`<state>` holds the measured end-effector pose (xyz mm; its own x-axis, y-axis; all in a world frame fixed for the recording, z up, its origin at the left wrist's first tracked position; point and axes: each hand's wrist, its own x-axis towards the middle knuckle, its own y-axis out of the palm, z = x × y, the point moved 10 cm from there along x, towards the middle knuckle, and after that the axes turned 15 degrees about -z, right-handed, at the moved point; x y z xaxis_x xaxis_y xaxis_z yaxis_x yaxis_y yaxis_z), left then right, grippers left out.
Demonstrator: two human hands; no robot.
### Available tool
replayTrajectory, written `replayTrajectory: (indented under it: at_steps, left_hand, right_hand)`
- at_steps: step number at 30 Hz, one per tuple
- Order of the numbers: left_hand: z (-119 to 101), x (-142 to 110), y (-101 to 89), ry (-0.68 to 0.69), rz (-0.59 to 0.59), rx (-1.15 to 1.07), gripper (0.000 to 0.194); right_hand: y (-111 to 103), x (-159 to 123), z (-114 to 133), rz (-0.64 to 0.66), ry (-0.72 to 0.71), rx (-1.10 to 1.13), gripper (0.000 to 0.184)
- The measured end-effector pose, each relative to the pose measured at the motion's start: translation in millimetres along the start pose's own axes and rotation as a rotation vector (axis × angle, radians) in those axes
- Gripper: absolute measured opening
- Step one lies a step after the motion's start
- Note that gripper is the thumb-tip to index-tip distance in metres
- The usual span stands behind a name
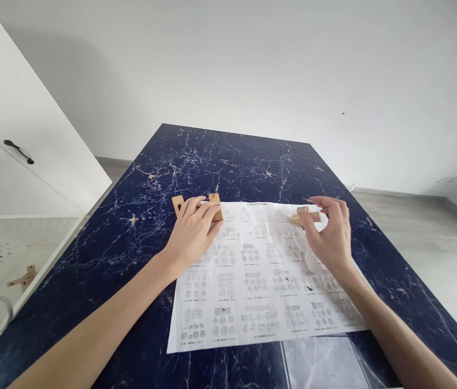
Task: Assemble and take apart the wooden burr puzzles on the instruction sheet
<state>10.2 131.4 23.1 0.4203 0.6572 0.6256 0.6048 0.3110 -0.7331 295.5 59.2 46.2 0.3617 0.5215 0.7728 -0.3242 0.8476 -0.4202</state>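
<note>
My left hand (196, 227) is closed over several wooden puzzle pieces at the sheet's upper left corner, its thumb along their right side. A pale wooden piece (177, 203) sticks out at the far left, and another wooden piece (214, 198) with a dark mark rises past the fingers; the rest lies hidden under the hand. My right hand (331, 229) is held with thumb and fingers apart beside a small crossed group of wooden puzzle pieces (308, 216). Its thumb is close to them; whether it touches, I cannot tell. The printed instruction sheet (253, 297) lies creased beneath both hands.
The dark blue marble-patterned table (228, 167) narrows away toward a white wall. A clear flat plastic item (321, 362) lies at the near edge. On the left stand a white cabinet (21, 108) and a lower shelf holding a crossed wooden object (25, 278).
</note>
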Motion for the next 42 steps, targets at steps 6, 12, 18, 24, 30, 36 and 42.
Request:
replayTrajectory:
  at_steps: [6, 12, 18, 24, 30, 36, 42]
  left_hand:
    - [1.1, 1.0, -9.7, 0.004, -0.100, 0.114, 0.022]
    - [-21.1, -0.5, -19.8, -0.021, -0.136, -0.112, 0.020]
    - [-52.8, -18.7, 10.6, -0.330, 0.247, -0.756, 0.041]
    - [-77.5, -31.0, 27.6, -0.344, 0.531, -0.964, 0.050]
    - [-81.5, -27.1, 30.5, -0.336, 0.566, -0.993, 0.039]
    - [-63.1, -19.9, 28.1, -0.534, 0.442, -1.044, 0.054]
    - [-53.2, -14.5, 17.7, -0.469, 0.281, -0.918, 0.061]
  right_hand:
    - [31.4, -14.1, -35.6, 0.240, 0.080, -0.116, 0.046]
    - [28.1, -18.3, -2.2, 0.291, 0.141, 0.163, 0.035]
    - [19.5, -54.4, 85.4, 0.472, -0.086, 0.586, 0.047]
    - [12.8, -74.6, 129.9, 0.527, -0.370, 0.689, 0.067]
    - [14.7, -73.8, 129.1, 0.556, -0.366, 0.704, 0.065]
    - [8.2, -64.1, 117.0, 0.544, -0.279, 0.721, 0.072]
    - [10.7, -49.2, 88.5, 0.384, -0.190, 0.481, 0.031]
